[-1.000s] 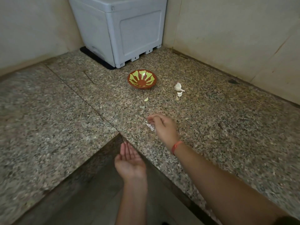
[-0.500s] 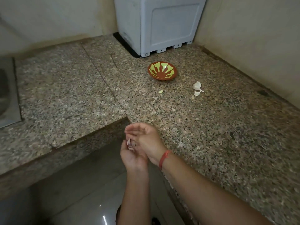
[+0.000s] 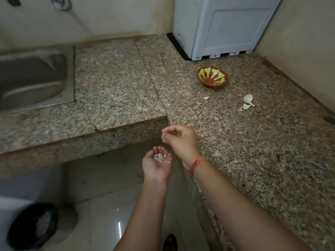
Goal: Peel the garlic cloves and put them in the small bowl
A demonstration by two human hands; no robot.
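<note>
The small red bowl [image 3: 212, 77] with green stripes stands on the granite counter [image 3: 253, 151] near the back. One peeled clove [image 3: 206, 98] lies just in front of it. Unpeeled garlic pieces [image 3: 247, 101] lie further right. My left hand [image 3: 157, 164] is held palm up over the floor, off the counter's corner, cupping loose garlic skins [image 3: 159, 156]. Just above and to the right of it, my right hand [image 3: 181, 140] hovers with its fingers curled and thumb against the fingertips. Nothing shows in its grip.
A steel sink [image 3: 32, 78] is set into the counter at the left. A white plastic appliance [image 3: 223, 28] stands in the back corner. A bin with a black liner [image 3: 32, 227] sits on the tiled floor at lower left. Walls close the back and right.
My right hand took skins off the counter, brought them to my left palm and has now lifted clear. The camera has swung left, so the sink and bin have come into view.
</note>
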